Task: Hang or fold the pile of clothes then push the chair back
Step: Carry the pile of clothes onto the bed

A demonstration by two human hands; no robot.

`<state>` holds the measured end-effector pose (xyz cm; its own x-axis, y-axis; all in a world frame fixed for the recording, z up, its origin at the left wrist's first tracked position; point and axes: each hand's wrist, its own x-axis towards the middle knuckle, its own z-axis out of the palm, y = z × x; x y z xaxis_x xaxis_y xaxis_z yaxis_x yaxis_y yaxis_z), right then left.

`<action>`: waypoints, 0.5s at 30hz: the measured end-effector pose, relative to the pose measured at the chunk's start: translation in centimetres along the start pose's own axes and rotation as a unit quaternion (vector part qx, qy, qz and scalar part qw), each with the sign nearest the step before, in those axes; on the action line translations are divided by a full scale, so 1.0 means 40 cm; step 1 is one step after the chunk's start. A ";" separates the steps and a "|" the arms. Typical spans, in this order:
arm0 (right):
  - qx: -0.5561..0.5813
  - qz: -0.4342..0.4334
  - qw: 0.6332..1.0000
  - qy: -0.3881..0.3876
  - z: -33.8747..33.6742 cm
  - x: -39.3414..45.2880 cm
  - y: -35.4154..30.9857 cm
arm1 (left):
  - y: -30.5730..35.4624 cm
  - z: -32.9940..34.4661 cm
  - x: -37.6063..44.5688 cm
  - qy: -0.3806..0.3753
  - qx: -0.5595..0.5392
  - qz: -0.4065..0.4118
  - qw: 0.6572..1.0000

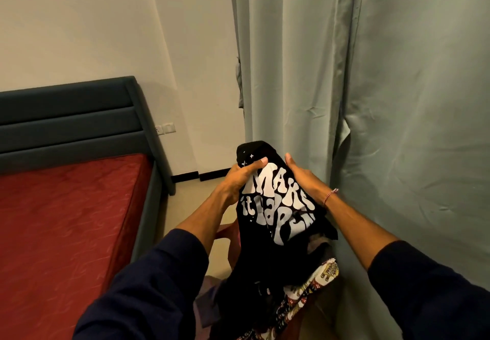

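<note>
Shirt (275,207) — black, printed — is hanging at centre over the pile (310,286) at six o'clock. I'm gripping it, left hand (238,178) and right hand (302,178) both clenching cloth — next I judge it needs shaking flat for folding.

Both arms wear dark navy long sleeves (164,281) pushed up to mid-forearm. A thin pink-and-white beaded bracelet (330,196) circles the wrist above the right hand (301,178).
</note>
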<state>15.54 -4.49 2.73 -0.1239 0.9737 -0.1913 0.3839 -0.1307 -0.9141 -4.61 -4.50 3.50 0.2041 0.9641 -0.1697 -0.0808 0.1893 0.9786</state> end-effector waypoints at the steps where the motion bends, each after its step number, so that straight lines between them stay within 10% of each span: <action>1: 0.000 0.005 0.999 -0.039 0.009 0.000 0.016 | 0.010 -0.008 -0.011 0.003 -0.006 0.005 1.000; 8: 0.282 0.051 0.937 -0.200 0.122 -0.034 0.027 | 0.080 -0.073 -0.082 0.074 -0.015 0.012 0.997; 15: 0.328 0.027 0.891 -0.312 0.321 -0.056 -0.132 | 0.132 -0.271 -0.214 0.129 -0.028 -0.009 0.991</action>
<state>2.06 -8.40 3.39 -0.6849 0.6959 -0.2159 -0.1879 -0.4550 -0.8705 -17.37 -9.74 8.86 -0.0489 0.9748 -0.2178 -0.1354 0.2096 0.9684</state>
